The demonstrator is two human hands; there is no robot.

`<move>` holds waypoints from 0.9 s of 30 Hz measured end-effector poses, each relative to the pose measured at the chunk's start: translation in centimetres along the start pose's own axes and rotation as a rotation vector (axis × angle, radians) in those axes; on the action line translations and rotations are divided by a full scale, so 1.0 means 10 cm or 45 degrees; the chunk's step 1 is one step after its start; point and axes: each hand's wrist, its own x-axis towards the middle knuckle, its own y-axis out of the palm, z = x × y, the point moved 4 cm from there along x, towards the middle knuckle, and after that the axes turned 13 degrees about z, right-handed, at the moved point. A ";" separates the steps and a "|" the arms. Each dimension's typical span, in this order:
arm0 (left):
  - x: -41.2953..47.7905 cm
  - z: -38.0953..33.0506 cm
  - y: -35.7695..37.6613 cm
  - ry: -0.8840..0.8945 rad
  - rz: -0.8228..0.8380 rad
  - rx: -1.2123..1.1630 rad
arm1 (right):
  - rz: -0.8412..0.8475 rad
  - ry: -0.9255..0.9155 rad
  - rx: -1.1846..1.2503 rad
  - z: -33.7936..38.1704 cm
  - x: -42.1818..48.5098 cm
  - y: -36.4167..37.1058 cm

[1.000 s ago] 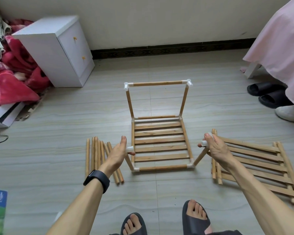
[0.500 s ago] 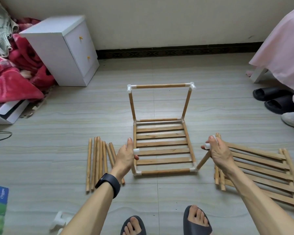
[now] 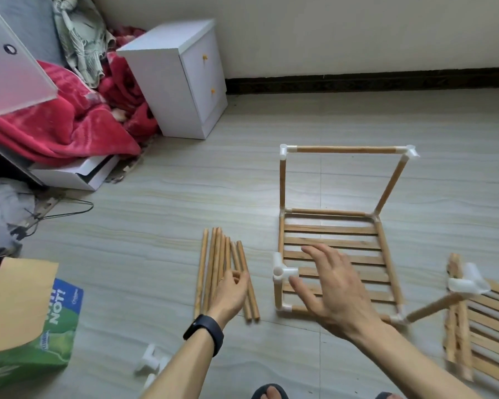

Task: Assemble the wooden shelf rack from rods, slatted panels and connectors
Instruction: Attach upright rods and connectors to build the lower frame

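**Item:** part-built rack [image 3: 346, 150], right of centre, standing on the floor [image 3: 185, 197]. One slatted panel [image 3: 329, 230] is seated as its bottom tier, and a top rod joins the back uprights. I judge the front unfinished: the front-left connector [image 3: 283, 272] caps its short upright with sockets open, and the front-right rod [image 3: 432, 308] leans outward under its own connector [image 3: 467, 283].

**Item:** loose rods [image 3: 211, 254], lower centre, laid side by side just beside the rack, I take it for easy picking.

**Item:** left hand [image 3: 231, 295], resting on those rods. The fingers bend at the tips, but I cannot tell whether they pinch one.

**Item:** right hand [image 3: 337, 289], above the panel, fingers spread apart and holding nothing, likely ready to steady the frame.

**Item:** spare panels [image 3: 490, 326], lower right edge, blurred.

**Item:** spare connectors [image 3: 149, 359], bottom, left of centre.
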 end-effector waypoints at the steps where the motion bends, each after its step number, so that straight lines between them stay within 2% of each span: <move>1: 0.06 0.16 -0.07 -0.060 -0.011 0.084 | 0.111 -0.028 -0.006 0.07 0.11 0.08; 5: 0.31 0.76 -0.35 -0.306 -0.105 0.310 | 0.382 -0.144 -0.046 0.17 0.39 0.38; 11: 0.65 1.28 -0.48 -0.587 -0.117 0.401 | 0.177 -0.213 -0.068 0.15 0.30 0.52; 18: 0.69 1.41 -0.46 -0.694 -0.057 0.428 | 0.178 -0.280 -0.145 0.31 0.24 0.50; 22: 0.58 1.31 -0.62 -0.571 -0.051 0.220 | 0.263 -0.292 -0.121 0.39 0.16 0.57; 25: 0.35 1.01 -0.78 -0.344 -0.079 -0.045 | 0.284 -0.254 -0.178 0.39 0.16 0.53; 27: 0.15 0.67 -0.89 -0.128 -0.134 0.018 | 0.348 -0.222 -0.115 0.37 0.17 0.48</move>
